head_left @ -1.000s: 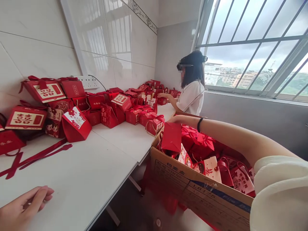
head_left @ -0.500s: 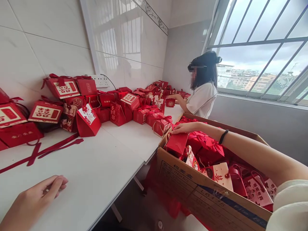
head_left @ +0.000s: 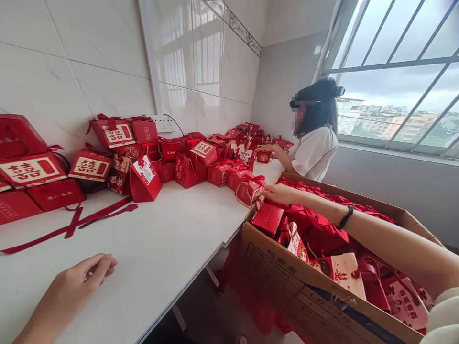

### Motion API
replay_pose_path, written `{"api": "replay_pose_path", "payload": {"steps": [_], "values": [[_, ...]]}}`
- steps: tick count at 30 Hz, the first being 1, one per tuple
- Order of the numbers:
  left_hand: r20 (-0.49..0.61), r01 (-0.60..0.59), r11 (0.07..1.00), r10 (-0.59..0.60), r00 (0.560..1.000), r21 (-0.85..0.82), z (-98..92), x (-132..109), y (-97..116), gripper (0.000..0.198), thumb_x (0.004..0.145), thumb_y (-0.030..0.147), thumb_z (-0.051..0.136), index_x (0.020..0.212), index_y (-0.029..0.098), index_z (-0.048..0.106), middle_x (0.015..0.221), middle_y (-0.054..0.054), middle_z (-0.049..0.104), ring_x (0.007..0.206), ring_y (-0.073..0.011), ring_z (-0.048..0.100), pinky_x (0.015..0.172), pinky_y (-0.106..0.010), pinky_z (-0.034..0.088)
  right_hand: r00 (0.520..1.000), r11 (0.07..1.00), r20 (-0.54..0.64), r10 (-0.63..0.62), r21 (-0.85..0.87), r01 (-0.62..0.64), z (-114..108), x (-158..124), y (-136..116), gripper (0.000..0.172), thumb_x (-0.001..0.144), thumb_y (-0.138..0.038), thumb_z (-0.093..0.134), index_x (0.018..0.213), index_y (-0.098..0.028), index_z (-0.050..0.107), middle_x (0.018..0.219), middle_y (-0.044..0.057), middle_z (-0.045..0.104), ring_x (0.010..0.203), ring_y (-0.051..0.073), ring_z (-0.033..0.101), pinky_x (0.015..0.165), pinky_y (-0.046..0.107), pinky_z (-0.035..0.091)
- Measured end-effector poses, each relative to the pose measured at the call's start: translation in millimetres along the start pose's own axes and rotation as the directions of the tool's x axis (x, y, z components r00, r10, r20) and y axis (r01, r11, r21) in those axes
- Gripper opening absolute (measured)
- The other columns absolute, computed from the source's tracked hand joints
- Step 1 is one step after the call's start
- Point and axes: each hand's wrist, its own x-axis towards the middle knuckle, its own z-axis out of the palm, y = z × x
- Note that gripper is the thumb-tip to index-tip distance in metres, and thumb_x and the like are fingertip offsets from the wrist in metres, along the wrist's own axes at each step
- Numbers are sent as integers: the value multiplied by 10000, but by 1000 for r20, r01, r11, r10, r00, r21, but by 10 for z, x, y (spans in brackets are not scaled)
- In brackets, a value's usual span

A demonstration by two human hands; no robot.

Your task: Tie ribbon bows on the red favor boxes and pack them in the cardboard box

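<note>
My left hand [head_left: 84,282] rests on the white table [head_left: 165,258], fingers curled in with the thumb against them; nothing shows in it. My right arm reaches across an open cardboard carton [head_left: 287,277] full of red gift boxes. Above the carton's far left corner, my right hand [head_left: 281,193] has its fingers stretched toward a red gift box [head_left: 249,191] with a ribbon bow and cord handle on the table's edge. Its fingertips are at the box's right side; whether they touch is unclear. Just below the hand, a plain red gift box [head_left: 267,220] sits in the carton.
Many red gift boxes [head_left: 145,179] line the wall side of the table. A loose dark red ribbon [head_left: 96,217] lies before them. A power strip [head_left: 163,123] stands by the wall. Another person [head_left: 311,143] works at the far end, one hand at a gift box. A barred window is behind.
The view has turned slightly left, so everything appears shifted right. My right hand has lifted a little off the boxes in the carton. My left hand stays curled on the table.
</note>
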Motion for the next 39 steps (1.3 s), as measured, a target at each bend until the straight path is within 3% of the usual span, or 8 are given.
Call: {"api": "replay_pose_path", "payload": {"steps": [3, 7, 13, 19, 23, 28, 33, 39], "values": [[168, 105, 986, -83, 982, -126, -76, -80, 127, 345, 681, 537, 462, 657, 246, 645, 732, 38, 712, 715, -181, 660, 635, -198, 497, 986, 997, -159, -55, -64, 45, -202, 141, -304, 309, 934, -352, 377, 806, -175, 596, 699, 31, 618, 680, 162, 587, 635, 236, 391], [108, 59, 983, -41, 993, -173, -56, -164, 192, 388, 708, 553, 430, 632, 212, 599, 681, 4, 671, 650, -175, 611, 627, -228, 472, 917, 937, -201, -345, -140, 321, -154, 228, -985, 256, 911, -312, 407, 828, -168, 602, 785, 42, 666, 705, 155, 603, 614, 230, 372], [92, -28, 977, 49, 995, -212, -29, -223, 161, 416, 783, 542, 343, 634, 203, 534, 641, -14, 602, 567, -154, 513, 569, -256, 422, 829, 792, 89, -552, -256, 555, 527, 480, -2023, 287, 901, -287, 412, 837, -144, 651, 866, 116, 688, 788, 230, 649, 595, 259, 389], [10, -154, 983, 156, 988, -102, -98, -248, 122, 360, 840, 429, 285, 621, 202, 458, 642, -6, 544, 574, -136, 447, 568, -256, 356, 837, 815, 82, -541, -194, 545, 1153, 962, -2650, 196, 845, -238, 507, 822, -119, 661, 869, 140, 676, 763, 236, 644, 611, 281, 430], [-22, -214, 976, 213, 977, -36, -91, -240, 118, 321, 844, 371, 256, 599, 199, 372, 602, 4, 480, 536, -122, 378, 554, -261, 309, 908, 922, -164, -386, -115, 371, 1152, 1327, -2628, 241, 883, -177, 410, 1019, -110, 597, 1059, 164, 609, 948, 233, 588, 722, 285, 446], [-9, -226, 974, 226, 974, -31, -33, -223, 113, 307, 849, 353, 241, 595, 197, 314, 599, 10, 436, 534, -118, 330, 542, -265, 271, 904, 996, -426, -32, 67, 66, 1028, 1743, -2268, 465, 892, -211, 379, 1319, -39, 311, 1403, 252, 274, 1268, 328, 340, 959, 414, 355], [1, -198, 978, 198, 980, -65, -14, -208, 99, 308, 854, 347, 240, 593, 196, 306, 604, 8, 446, 537, -117, 321, 541, -270, 264, 926, 977, -356, 130, 204, -59, 1113, 1962, -2014, 535, 894, -247, 388, 1366, -46, 236, 1311, 239, 396, 1176, 334, 464, 887, 427, 416], [13, -161, 980, 163, 987, -116, -3, -211, 84, 313, 851, 352, 261, 583, 197, 306, 606, 4, 481, 537, -119, 349, 538, -269, 275, 959, 952, -220, 181, 282, -115, 1216, 2050, -1921, 389, 913, -350, 395, 1179, -85, 497, 1183, 208, 508, 1139, 323, 514, 873, 404, 437]]}}
